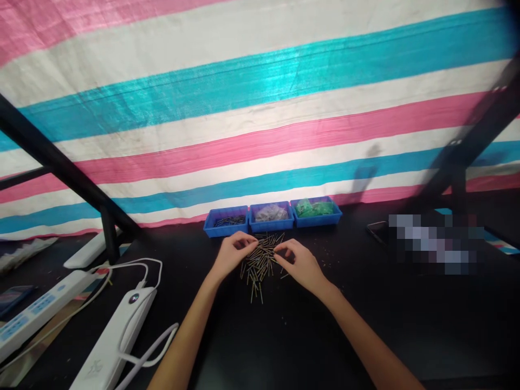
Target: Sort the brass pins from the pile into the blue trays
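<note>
A loose pile of thin metal rods, like long screws or nails (pixel 260 262), lies on the black table. My left hand (pixel 235 253) is at the pile's left edge, thumb and forefinger curved close together; what they pinch, if anything, is too small to make out. On the right side of the pile is my right hand (pixel 299 263), its fingers bent towards the rods, with thumb and forefinger apart. Just behind the pile stand three blue trays in a row: one with dark thin pieces (pixel 208 227), one with clear plastic bags (pixel 271 225), one with green bags (pixel 316 220).
At the left are a white power bank (pixel 106 346) with cables and a white power strip (pixel 37 311). A phone (pixel 378 232) lies at the right near a blurred patch. Black frame bars slope at both sides before a striped sheet (pixel 260 143). Tiny bits lie right of the pile.
</note>
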`<state>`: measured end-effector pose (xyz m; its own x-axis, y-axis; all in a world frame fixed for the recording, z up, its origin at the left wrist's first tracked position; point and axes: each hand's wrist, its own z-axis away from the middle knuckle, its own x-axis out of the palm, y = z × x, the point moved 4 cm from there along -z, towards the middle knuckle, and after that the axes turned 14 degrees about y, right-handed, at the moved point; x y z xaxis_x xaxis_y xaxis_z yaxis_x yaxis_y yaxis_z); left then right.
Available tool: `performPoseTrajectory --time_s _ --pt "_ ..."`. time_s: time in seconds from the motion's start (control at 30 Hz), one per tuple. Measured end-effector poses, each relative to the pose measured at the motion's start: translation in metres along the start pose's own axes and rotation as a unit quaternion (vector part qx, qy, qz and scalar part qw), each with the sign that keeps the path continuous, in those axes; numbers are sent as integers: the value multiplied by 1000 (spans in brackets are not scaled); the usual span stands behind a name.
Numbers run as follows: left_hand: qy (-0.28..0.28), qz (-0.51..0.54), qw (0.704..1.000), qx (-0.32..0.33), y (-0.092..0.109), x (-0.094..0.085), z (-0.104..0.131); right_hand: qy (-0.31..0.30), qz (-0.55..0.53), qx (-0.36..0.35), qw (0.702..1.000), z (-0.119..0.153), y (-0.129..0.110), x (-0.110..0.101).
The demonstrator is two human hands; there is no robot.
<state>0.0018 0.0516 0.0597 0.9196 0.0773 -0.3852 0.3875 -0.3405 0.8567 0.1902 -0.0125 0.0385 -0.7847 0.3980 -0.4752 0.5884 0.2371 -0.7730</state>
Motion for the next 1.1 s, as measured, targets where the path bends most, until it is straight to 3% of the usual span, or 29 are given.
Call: performPoseTrajectory --time_s 0.2,0.4,0.63,0.77,0.83,0.97,1.1 --pt "179 0 983 -45 -32 -33 -27 -8 114 -19 993 2 3 -4" --pt "243 46 967 -64 -45 -41 -50 -8 133 -2 991 -2 8 -7" --pt "212 30 976 -40 -35 -29 -30 -63 145 19 987 -2 13 -11" --pt "126 -60 990 1 -23 -17 -2 -139 116 12 983 0 15 -17" --pt "85 -154 984 30 -18 -12 11 -163 113 5 980 0 17 -19" --pt "50 -297 953 42 -16 -2 30 -157 148 -4 977 -1 18 -19" --pt "44 -285 957 43 -13 10 38 -139 159 -27 977 -1 13 -12"
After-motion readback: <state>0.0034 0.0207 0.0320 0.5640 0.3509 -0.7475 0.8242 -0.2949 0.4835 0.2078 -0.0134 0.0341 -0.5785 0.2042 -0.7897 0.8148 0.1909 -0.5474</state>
